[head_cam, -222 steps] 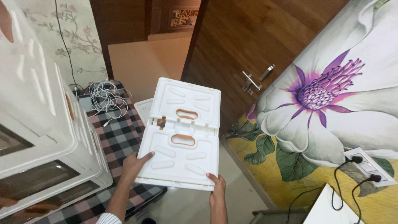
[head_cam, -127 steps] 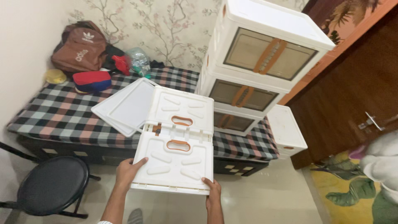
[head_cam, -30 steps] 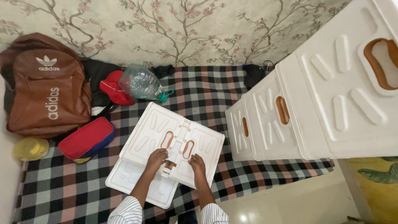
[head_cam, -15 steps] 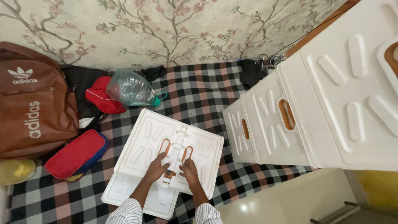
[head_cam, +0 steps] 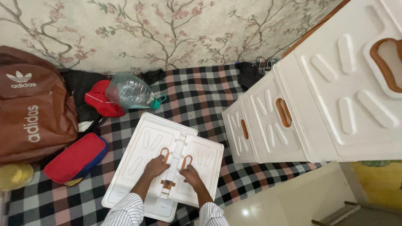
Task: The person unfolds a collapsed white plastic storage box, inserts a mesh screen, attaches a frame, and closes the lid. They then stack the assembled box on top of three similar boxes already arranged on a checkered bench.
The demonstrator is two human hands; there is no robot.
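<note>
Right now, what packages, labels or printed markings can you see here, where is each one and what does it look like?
Brown backpack: far left against the wall, white logo and lettering on its front.
Clear plastic bottle: lying on the checked cover, green cap, no label visible.
Red pouch: below the backpack, blue edge, no visible print.
No signs or screens.

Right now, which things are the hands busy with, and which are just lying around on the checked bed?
In hand:
left hand and right hand, both pressing on the folded white plastic crate by its orange handle slots.

Just lying about:
brown backpack
red pouch
clear plastic bottle
red cap
stacked white crates
</note>
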